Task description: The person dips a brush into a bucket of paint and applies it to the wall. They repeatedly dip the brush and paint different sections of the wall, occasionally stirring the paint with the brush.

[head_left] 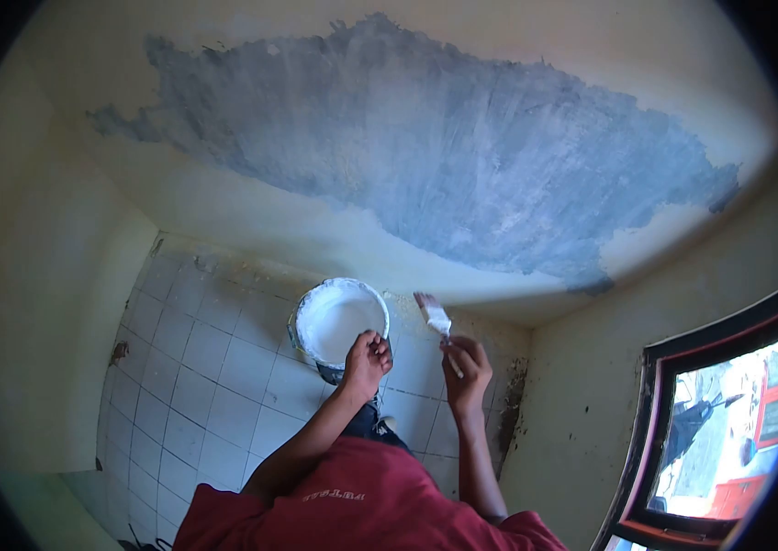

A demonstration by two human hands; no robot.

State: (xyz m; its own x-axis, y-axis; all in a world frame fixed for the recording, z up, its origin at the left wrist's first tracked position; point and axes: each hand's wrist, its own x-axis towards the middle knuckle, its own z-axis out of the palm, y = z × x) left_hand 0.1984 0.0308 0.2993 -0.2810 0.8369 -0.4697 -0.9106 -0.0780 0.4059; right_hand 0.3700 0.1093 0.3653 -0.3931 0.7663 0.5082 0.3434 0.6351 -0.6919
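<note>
My right hand (467, 367) grips the handle of a paintbrush (435, 315), whose bristles point up and to the left, toward the wall. White paint covers part of the brush head. My left hand (370, 358) has its fingers curled in, over the lower right rim of a bucket (385, 317); what they hold, if anything, is too small to tell. White paint (338, 317) fills the inside of the bucket, which stands to the left of the brush. A large grey patch (462, 156) spreads across the pale wall (288, 216) ahead.
White floor tiles (214, 358) lie around the bucket, with stains along the wall's foot. At the right is a dark-framed window (650, 413) in a side wall (582, 358). Dark marks show at the right floor corner. My feet are partly visible just below the bucket.
</note>
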